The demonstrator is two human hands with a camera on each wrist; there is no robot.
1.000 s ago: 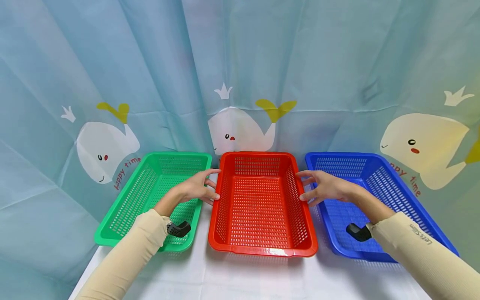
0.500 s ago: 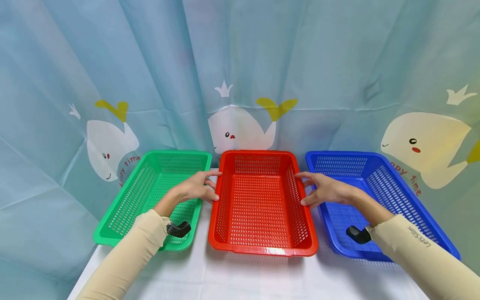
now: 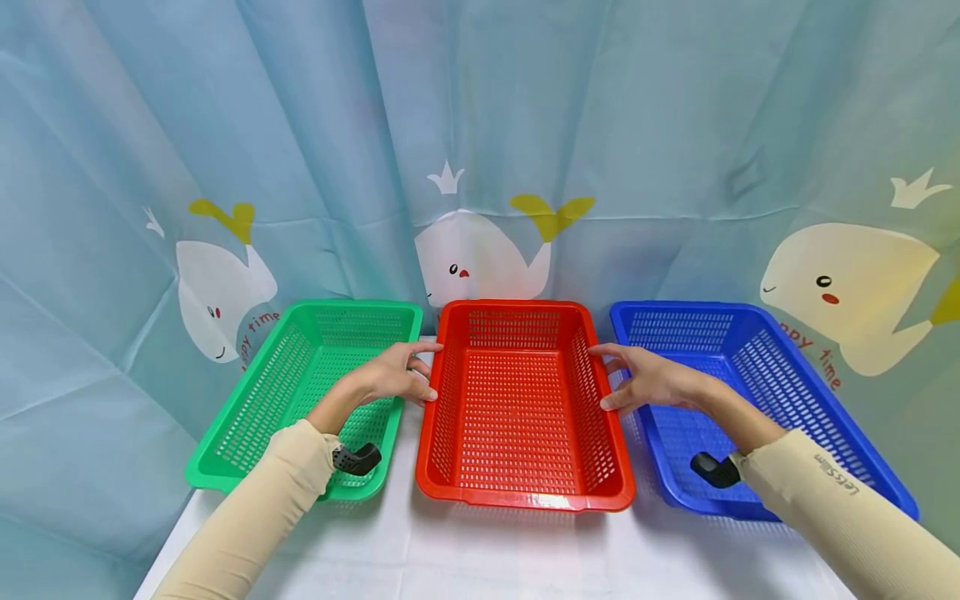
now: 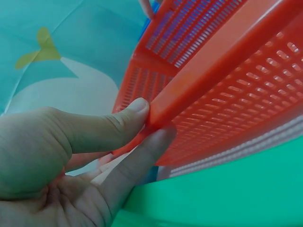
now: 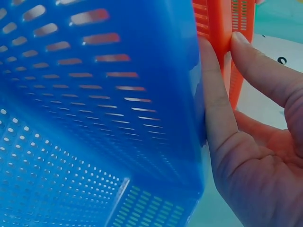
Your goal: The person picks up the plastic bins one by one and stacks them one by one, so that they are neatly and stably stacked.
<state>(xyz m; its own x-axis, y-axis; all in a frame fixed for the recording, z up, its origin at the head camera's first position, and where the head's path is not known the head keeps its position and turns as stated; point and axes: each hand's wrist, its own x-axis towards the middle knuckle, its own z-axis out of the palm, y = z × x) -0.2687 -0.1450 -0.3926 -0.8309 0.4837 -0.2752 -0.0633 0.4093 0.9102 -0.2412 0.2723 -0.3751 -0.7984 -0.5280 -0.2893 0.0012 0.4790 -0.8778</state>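
Left hand [image 3: 392, 373] and right hand [image 3: 654, 377] pinch opposite rims of the red basket [image 3: 517, 417].
It's midway between the worktop's [image 3: 465, 562] side edges; near edge cut off, sleeves [image 3: 258, 508] partly hiding the green basket [image 3: 318, 379] and blue basket [image 3: 791, 379].

Arms [image 3: 255, 508] forward, left grip [image 3: 392, 372] and right grip [image 3: 651, 375] both inward, well apart, thumbs [image 4: 102, 132] opposite fingers [image 4: 135, 165].
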